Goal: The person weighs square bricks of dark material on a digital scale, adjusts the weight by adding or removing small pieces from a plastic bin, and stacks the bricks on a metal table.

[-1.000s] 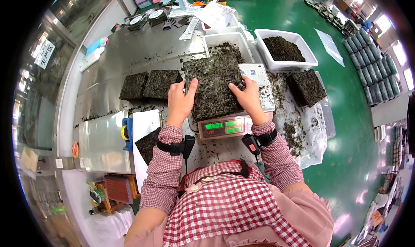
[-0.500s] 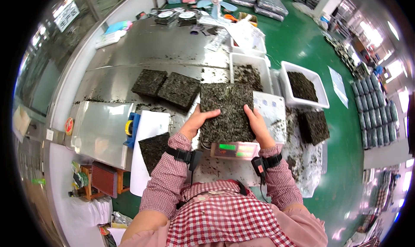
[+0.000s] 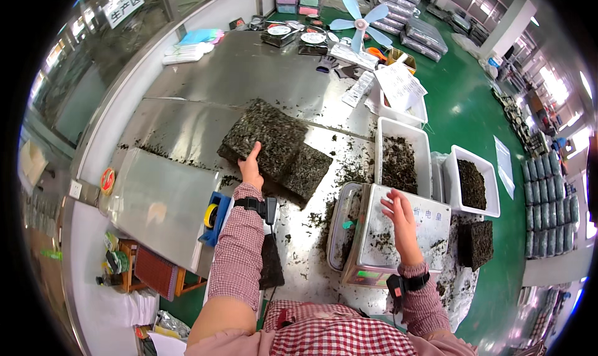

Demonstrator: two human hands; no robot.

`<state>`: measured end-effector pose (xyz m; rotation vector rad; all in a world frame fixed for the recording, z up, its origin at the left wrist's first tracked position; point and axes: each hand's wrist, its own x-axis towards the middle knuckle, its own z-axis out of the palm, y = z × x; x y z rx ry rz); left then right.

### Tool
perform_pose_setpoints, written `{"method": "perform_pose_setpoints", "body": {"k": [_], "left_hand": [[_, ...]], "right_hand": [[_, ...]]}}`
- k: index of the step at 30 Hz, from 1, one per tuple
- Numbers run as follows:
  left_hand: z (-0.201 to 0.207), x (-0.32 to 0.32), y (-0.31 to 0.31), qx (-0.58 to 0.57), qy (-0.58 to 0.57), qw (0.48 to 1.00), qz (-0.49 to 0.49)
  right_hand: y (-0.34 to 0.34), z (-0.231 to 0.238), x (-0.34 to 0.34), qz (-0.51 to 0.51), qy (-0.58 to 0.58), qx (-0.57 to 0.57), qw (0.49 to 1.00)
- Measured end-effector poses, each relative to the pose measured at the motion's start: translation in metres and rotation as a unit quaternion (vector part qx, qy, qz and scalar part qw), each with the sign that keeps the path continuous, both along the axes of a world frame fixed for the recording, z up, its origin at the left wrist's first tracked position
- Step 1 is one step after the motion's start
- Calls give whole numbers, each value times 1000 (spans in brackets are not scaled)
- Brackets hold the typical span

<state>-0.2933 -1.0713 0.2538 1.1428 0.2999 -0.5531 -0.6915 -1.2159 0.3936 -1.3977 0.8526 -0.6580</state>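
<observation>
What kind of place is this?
Probably a small factory or packing room. There's a scale on a metal table, and grey packs are stacked up over on the right.

Left grip (image 3: pixel 251 170) reaches forward, right grip (image 3: pixel 403 226) hovers loosely.

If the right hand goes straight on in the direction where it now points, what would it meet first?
The right hand would probably meet the white tub of dark flakes first, just beyond the scale; height is unclear, so it might pass above it.
</observation>
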Motion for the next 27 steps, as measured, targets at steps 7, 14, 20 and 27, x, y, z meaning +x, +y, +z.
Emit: {"method": "perform_pose_setpoints", "body": {"k": [7,14,20,27], "left_hand": [[-32,2,-6,249,29,964,-85],[14,-22,19,133,-5,976,-171],[26,-88,36,233,-118,964,-55],[81,-232,32,191,-309,927,-91]], "right_hand": [[-54,-19,-157,-240,50,-173,954],[-172,-66,-406,-634,429,-141,628],[-200,-123,-459,-541,38,153,826],[-130,-100,-437,-507,-87,52,856]]}}
